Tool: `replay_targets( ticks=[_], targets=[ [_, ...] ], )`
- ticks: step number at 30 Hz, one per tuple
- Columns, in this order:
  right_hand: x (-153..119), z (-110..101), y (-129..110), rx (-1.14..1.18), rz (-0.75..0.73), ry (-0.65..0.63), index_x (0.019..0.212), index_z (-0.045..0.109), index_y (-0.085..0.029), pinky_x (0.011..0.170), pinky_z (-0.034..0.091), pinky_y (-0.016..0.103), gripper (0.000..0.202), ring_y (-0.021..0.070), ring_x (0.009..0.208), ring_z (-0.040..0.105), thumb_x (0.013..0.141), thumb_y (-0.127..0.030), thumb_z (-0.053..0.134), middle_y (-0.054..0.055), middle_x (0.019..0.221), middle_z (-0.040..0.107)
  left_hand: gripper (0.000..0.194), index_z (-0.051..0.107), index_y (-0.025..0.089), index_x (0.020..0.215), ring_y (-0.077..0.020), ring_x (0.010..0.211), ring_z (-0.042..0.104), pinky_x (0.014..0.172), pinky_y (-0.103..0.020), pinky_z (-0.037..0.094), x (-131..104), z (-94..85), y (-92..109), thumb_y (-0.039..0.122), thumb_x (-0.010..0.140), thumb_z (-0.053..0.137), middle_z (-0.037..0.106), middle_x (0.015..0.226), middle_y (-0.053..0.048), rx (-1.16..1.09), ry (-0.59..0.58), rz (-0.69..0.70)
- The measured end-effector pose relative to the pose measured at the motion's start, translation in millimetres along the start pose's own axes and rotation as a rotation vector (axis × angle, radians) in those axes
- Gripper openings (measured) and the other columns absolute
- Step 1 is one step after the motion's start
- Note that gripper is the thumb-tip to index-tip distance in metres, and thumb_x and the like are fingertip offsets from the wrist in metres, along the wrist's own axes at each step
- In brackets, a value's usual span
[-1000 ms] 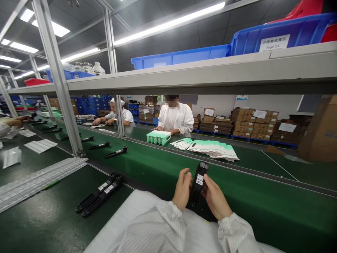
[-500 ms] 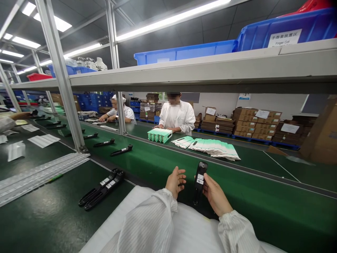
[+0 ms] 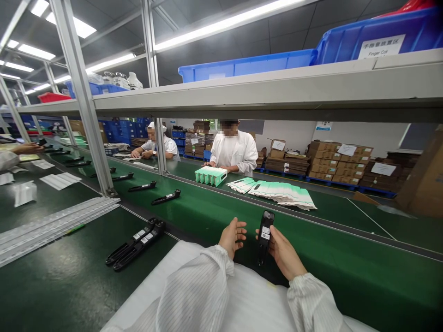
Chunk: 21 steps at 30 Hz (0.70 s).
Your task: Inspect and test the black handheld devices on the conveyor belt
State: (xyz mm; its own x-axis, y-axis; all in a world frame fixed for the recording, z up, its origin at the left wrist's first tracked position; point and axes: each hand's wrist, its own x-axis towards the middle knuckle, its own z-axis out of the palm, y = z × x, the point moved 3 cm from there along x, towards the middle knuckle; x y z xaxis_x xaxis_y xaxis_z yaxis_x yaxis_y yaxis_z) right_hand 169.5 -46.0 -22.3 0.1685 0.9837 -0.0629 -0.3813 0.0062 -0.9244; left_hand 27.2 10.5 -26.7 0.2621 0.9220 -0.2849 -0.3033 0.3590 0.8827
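Observation:
My right hand (image 3: 284,252) grips a slim black handheld device (image 3: 265,236) with white labels, held nearly upright over the green belt. Its thumb lies along the device's right edge, and a fingertip shows on the left. Just left of it, my left hand (image 3: 232,237) is empty, its fingers apart and not touching the device. Two similar black devices (image 3: 138,244) lie side by side on the green table to the left. Farther up the belt (image 3: 200,212), several more black devices (image 3: 166,197) lie in a line.
Beyond the belt are a green-and-white box row (image 3: 210,176) and fanned flat cartons (image 3: 280,193). Two people in white coats work across from me; another person's hand (image 3: 29,148) is at far left. A metal post (image 3: 85,101) and overhead shelf (image 3: 242,99) frame the space.
The black devices on the belt have moved slightly right, toward me. The held device has turned slightly in my right hand. My left hand stays open, nearly in place.

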Motion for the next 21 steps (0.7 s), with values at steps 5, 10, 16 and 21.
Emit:
replay_targets(
  ticks=[5,10,16,21],
  targets=[
    [4,-7,2,-0.132,0.019,0.082,0.087,0.062,-0.019,0.063,0.044,0.032,0.047,0.0231,0.075,0.064,0.066,-0.06,0.056,0.006,0.084,0.069,0.04,0.057,0.014,0.088,-0.0063,0.052,0.045,0.048,-0.019,0.029,0,0.7,-1,0.051,0.079,0.043,0.051,0.068,0.001,0.006,-0.019,-0.004],
    [16,-30,5,-0.743,-0.104,0.204,0.086,0.059,-0.02,0.067,0.043,0.035,0.037,0.0243,0.074,0.061,0.07,-0.052,0.05,0.007,0.081,0.066,0.038,0.057,0.014,0.088,-0.0061,0.052,0.045,0.047,-0.019,0.029,-2,2.9,0,0.049,0.078,0.046,0.051,0.068,0.001,0.025,-0.05,-0.003],
    [24,-46,7,-0.963,-0.228,0.312,0.099,0.06,-0.019,0.089,0.032,0.043,0.035,0.0332,0.106,0.047,0.066,-0.029,0.053,0.014,0.108,0.057,0.034,0.057,0.014,0.088,-0.0058,0.052,0.045,0.047,-0.018,0.028,-4,4.1,-1,0.046,0.076,0.049,0.051,0.069,0.001,0.073,-0.077,0.016],
    [9,-23,-4,-1.234,-0.513,0.32,0.109,0.055,-0.021,0.085,0.038,0.041,0.036,0.0285,0.104,0.049,0.077,-0.027,0.041,0.011,0.114,0.055,0.025,0.057,0.016,0.081,-0.0071,0.052,0.045,0.048,-0.019,0.03,-10,12.5,6,0.038,0.077,0.047,0.052,0.067,0.001,0.297,-0.033,0.226]
  ],
)
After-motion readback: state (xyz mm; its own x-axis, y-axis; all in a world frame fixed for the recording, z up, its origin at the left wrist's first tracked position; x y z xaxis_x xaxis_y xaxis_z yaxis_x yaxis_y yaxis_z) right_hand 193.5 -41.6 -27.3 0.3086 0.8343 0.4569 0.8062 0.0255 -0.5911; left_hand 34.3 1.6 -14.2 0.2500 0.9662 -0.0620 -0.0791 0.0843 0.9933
